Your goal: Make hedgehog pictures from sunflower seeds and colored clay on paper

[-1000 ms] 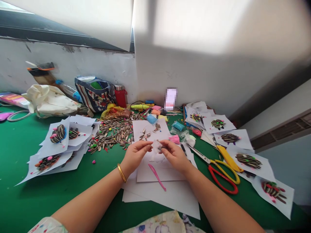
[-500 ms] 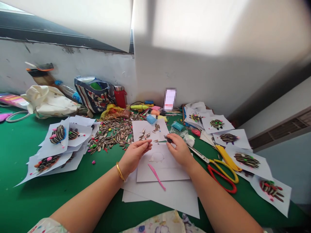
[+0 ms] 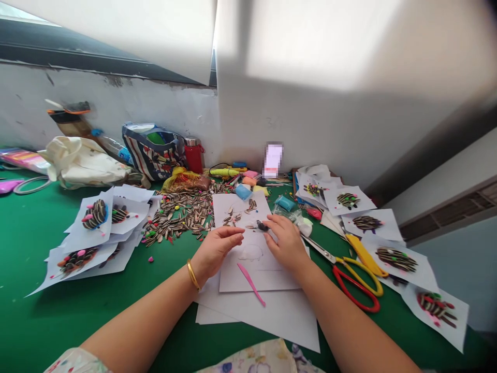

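My right hand point(image 3: 286, 242) is over the right side of the paper, its fingers stretched out and thumb apart. Right at its fingertips lies a small black lump point(image 3: 262, 226), perhaps modelling clay, with a bit of clear wrapping beside it. My left hand point(image 3: 217, 249) hovers by the paper's left edge, fingers loosely curved, thumb apart and nothing visible between. Between the hands is a white sheet point(image 3: 236, 280) with a pencil outline of a small animal point(image 3: 251, 252). Across its lower part lies a pink plastic tool point(image 3: 251, 284). Another sheet behind bears several sunflower seeds point(image 3: 232, 217).
A heap of striped sunflower seeds point(image 3: 184, 212) lies left of the sheets. Scissors point(image 3: 345, 269) and a yellow-handled cutter point(image 3: 365, 254) are at the right. Sheets with seed animals point(image 3: 95, 217) lie on both sides. Clay packs point(image 3: 285, 202), bags and a red flask point(image 3: 193, 157) stand behind.
My hands have parted from a shared hold on thin, clear wrapping. My right hand carried the black lump right, then spread its fingers beside it. My left hand's pinch has loosened.
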The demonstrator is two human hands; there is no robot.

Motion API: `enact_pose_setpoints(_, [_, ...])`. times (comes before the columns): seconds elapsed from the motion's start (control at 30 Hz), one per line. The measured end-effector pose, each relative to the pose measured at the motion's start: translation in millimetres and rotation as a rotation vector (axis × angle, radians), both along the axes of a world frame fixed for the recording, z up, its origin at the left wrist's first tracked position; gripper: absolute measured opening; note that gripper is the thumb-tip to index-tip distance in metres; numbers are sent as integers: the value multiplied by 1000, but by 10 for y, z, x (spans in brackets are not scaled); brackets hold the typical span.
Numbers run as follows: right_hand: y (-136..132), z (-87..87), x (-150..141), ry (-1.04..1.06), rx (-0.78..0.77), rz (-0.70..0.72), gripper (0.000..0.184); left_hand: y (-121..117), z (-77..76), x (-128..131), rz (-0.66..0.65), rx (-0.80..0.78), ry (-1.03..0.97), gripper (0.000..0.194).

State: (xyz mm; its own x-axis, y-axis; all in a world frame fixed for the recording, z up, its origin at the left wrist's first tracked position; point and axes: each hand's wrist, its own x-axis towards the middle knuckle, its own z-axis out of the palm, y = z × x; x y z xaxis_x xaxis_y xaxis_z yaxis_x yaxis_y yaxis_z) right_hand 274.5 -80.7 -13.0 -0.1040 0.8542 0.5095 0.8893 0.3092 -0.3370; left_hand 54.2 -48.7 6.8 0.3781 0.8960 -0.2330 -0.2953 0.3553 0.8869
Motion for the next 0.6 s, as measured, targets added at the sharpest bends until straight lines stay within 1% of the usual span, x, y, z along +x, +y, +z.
enact_pose_setpoints(0.17, [-74,44,-85,59,27,91,28,-2,-11,-5,-43,55,-4,31])
enact_pose_setpoints(0.33, [-103,54,-137,105,26,169,27,-11,6,4,-56,9,-45,31])
enact_pose_setpoints(0.4, [-105,58,-148,122,25,185,27,-10,9,4,-53,19,-37,31])
enact_pose_setpoints(0.6, [-126,95,-187,156,29,242,26,-10,9,-6,-69,198,69,25])
